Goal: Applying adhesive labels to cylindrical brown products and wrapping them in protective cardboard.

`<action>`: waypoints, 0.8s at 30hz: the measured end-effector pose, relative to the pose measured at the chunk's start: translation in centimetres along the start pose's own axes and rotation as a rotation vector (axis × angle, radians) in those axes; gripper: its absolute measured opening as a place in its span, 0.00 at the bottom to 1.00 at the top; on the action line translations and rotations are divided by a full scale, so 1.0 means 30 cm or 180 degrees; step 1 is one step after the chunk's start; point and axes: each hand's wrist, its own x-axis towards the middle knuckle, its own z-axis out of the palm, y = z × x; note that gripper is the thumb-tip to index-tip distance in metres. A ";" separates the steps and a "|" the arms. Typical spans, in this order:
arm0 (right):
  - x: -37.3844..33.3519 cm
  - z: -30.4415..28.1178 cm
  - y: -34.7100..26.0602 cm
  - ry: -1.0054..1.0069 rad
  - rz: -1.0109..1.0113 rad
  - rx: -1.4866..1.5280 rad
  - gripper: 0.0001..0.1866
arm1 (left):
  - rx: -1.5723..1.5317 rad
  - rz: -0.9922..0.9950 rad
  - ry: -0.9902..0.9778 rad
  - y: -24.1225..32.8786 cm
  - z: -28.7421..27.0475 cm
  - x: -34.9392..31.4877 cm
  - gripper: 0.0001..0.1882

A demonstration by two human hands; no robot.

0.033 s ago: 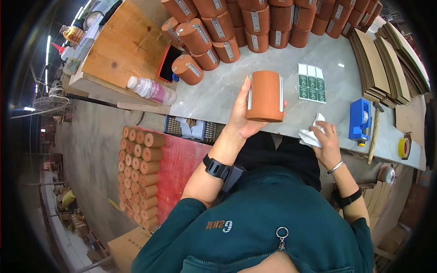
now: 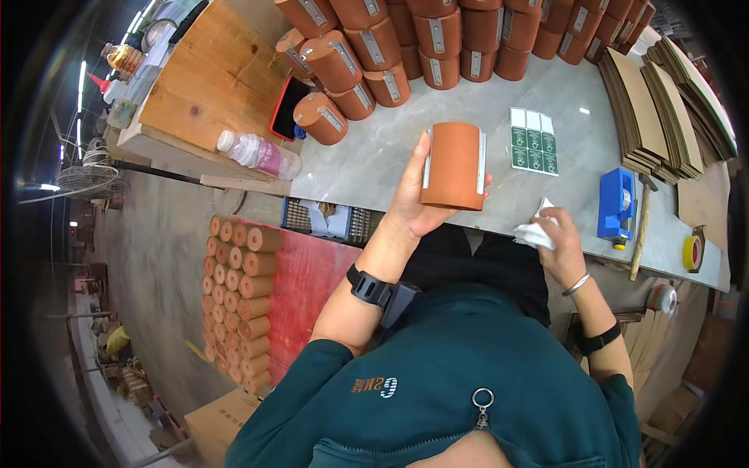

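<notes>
My left hand point(image 2: 412, 204) is wrapped round a brown-orange cylinder point(image 2: 454, 165) and holds it up over the front edge of the table. Pale metal strips run along the cylinder's two sides. At the table's front edge, my right hand point(image 2: 563, 240) pinches a crumpled white cloth or tissue point(image 2: 535, 234). Beyond that hand lies a sheet of green-and-white labels point(image 2: 534, 142), with some blank places along its far row. Similar cylinders with metal plates point(image 2: 321, 118) are stacked along the far side.
A blue tape dispenser point(image 2: 615, 204), a hammer point(image 2: 640, 230) and a yellow tape roll point(image 2: 692, 253) lie on the right, below stacked cardboard pieces point(image 2: 636, 117). A plastic bottle point(image 2: 261, 155) lies at left. Smaller clay-coloured cylinders point(image 2: 253, 285) are piled by a red surface point(image 2: 308, 285).
The cylinder has tilted slightly in my left hand, so less of its lower end shows. My right hand and the white cloth have shifted very slightly.
</notes>
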 end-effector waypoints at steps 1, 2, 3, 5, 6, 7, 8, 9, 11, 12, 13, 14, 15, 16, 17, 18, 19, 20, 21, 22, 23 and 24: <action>0.029 -0.021 -0.017 0.0091 0.0081 0.0206 0.20 | 0.0140 0.0019 0.0083 -0.008 0.005 0.004 0.40; 0.055 -0.045 -0.050 0.0241 0.0147 0.0435 0.20 | 0.0287 0.0028 0.0177 -0.015 0.011 0.004 0.40; 0.089 -0.064 -0.092 0.0431 0.0184 0.0734 0.20 | 0.0332 -0.0022 0.0176 -0.019 0.016 0.006 0.40; 0.153 -0.062 -0.193 0.0798 -0.0063 0.0798 0.18 | 0.0429 -0.0143 0.0211 -0.040 0.024 0.017 0.39; 0.188 -0.049 -0.241 0.0798 -0.0459 0.0683 0.18 | 0.0466 -0.0104 0.0219 -0.066 0.035 0.024 0.38; 0.228 -0.036 -0.273 0.0609 -0.0884 0.0490 0.17 | 0.0486 -0.0105 0.0327 -0.087 0.045 0.032 0.38; 0.278 -0.011 -0.289 0.0371 -0.1224 0.0101 0.16 | 0.0574 -0.0109 0.0388 -0.101 0.049 0.029 0.38; 0.315 0.014 -0.296 0.0572 -0.1252 0.0063 0.15 | 0.0620 -0.0141 0.0518 -0.123 0.048 0.018 0.38; 0.383 0.019 -0.251 0.0845 -0.1011 0.0030 0.14 | 0.0633 -0.0081 0.0590 -0.146 0.035 0.002 0.38; 0.429 0.015 -0.202 0.1223 -0.0871 0.0186 0.13 | 0.0441 -0.0432 0.0052 -0.141 0.015 -0.003 0.38; 0.449 0.003 -0.154 0.1550 -0.0680 0.0328 0.12 | 0.0282 -0.0559 -0.0243 -0.144 -0.004 -0.002 0.43; 0.442 -0.018 -0.108 0.1660 -0.0445 0.0141 0.12 | 0.0142 -0.0579 -0.0524 -0.141 -0.024 -0.009 0.45; 0.430 -0.043 -0.062 0.1771 -0.0166 -0.0045 0.12 | 0.0017 -0.0594 -0.0757 -0.136 -0.042 -0.015 0.48; 0.396 -0.056 -0.028 0.1845 -0.0073 -0.0138 0.11 | -0.0160 -0.0596 -0.0792 -0.127 -0.058 -0.011 0.49; 0.345 -0.063 -0.001 0.1897 0.0029 -0.0229 0.11 | -0.0349 -0.0595 -0.0823 -0.123 -0.072 -0.009 0.50; 0.300 -0.067 0.026 0.1869 0.0182 -0.0373 0.13 | -0.0543 -0.0598 -0.0840 -0.122 -0.084 -0.007 0.51; 0.257 -0.067 0.051 0.1833 0.0287 -0.0525 0.15 | -0.0588 -0.0615 -0.0821 -0.124 -0.092 -0.004 0.51; 0.222 -0.063 0.073 0.1805 0.0395 -0.0682 0.17 | -0.0626 -0.0644 -0.0788 -0.125 -0.098 0.002 0.51; 0.195 -0.055 0.094 0.1594 0.0564 -0.0931 0.21 | -0.0621 -0.0666 -0.0718 -0.127 -0.103 0.009 0.52; 0.164 -0.045 0.108 0.1371 0.0743 -0.1182 0.25 | -0.0669 -0.0705 -0.0750 -0.131 -0.105 0.015 0.52; 0.131 -0.034 0.112 0.1142 0.0927 -0.1436 0.30 | -0.0676 -0.0739 -0.0745 -0.136 -0.104 0.021 0.52; 0.102 -0.028 0.110 0.0637 0.1376 -0.1377 0.41 | -0.0678 -0.0775 -0.0743 -0.139 -0.101 0.025 0.52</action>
